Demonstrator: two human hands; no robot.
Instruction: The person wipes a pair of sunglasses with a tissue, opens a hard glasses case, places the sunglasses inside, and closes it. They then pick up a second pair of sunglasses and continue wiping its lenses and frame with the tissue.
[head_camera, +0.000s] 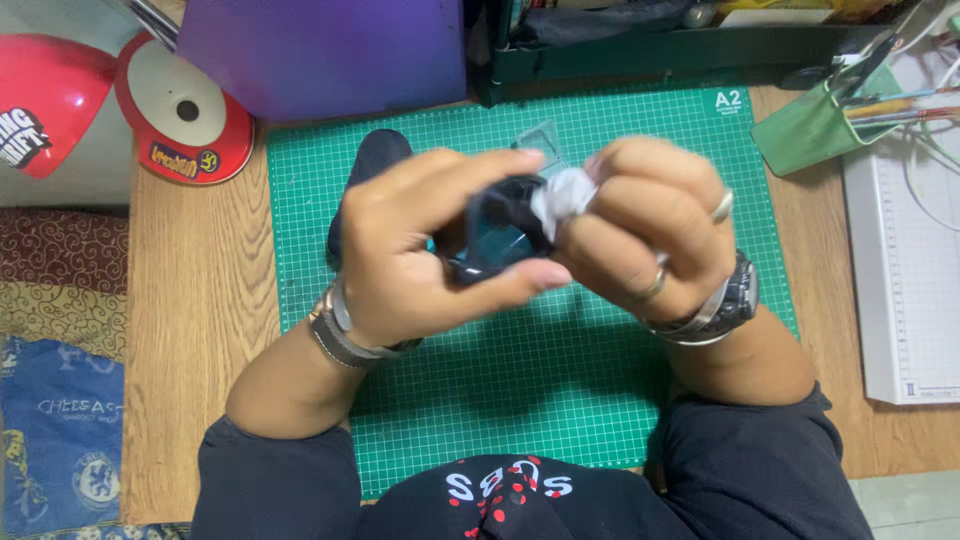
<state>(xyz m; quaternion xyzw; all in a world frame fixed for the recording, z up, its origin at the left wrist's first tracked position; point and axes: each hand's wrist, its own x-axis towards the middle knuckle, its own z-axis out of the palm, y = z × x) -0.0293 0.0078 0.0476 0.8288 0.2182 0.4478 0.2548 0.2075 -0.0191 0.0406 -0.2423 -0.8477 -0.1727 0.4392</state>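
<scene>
I see a small dark object with a bluish clear face (497, 232) held above the green cutting mat (600, 380), my left hand (410, 255) pinching its edges while my right hand (650, 225) presses a crumpled white wipe (560, 197) against it. At the mat's far right corner a green pouch (810, 130) holds brushes and pens. The mat lies on a wooden desk (200, 300), a red lamp (180, 115) at its far left.
</scene>
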